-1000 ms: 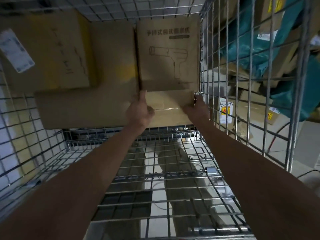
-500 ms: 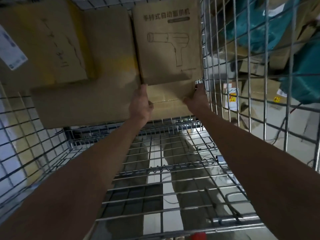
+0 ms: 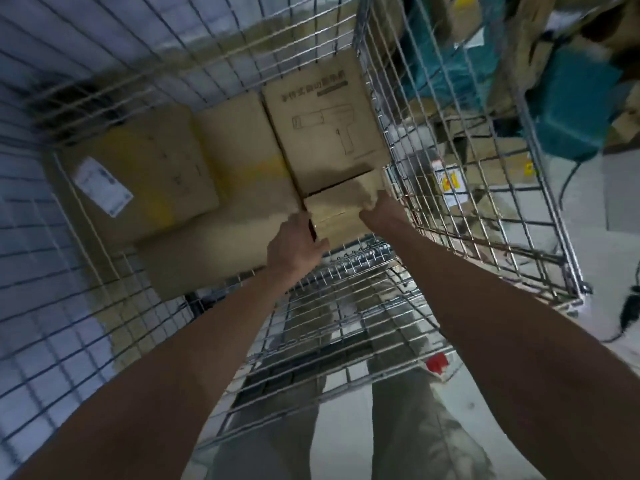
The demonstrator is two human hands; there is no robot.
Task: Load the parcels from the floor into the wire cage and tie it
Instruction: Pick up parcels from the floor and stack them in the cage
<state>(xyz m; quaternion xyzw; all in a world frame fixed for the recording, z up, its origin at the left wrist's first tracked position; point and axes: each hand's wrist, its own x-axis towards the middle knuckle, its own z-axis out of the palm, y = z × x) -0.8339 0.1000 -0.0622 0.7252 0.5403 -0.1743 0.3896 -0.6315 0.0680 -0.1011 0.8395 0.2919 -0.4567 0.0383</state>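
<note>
I reach into the wire cage with both arms. A small cardboard box stands at the cage's back right, under a box printed with a tool drawing. My left hand grips the small box's left edge, thumb on its front face. My right hand holds its upper right corner, fingers curled over the top. A wide flat box lies to the left, with a labelled box on top of it.
Outside the right cage wall, cardboard parcels and teal bags are piled up. A dark cable lies on the floor at the right. A red piece sits at the cage's front edge. My legs show through the wire floor.
The view has pulled back and tilted, blurring the image. Both hands stay on the small box, and my right hand has shifted up to its top right corner.
</note>
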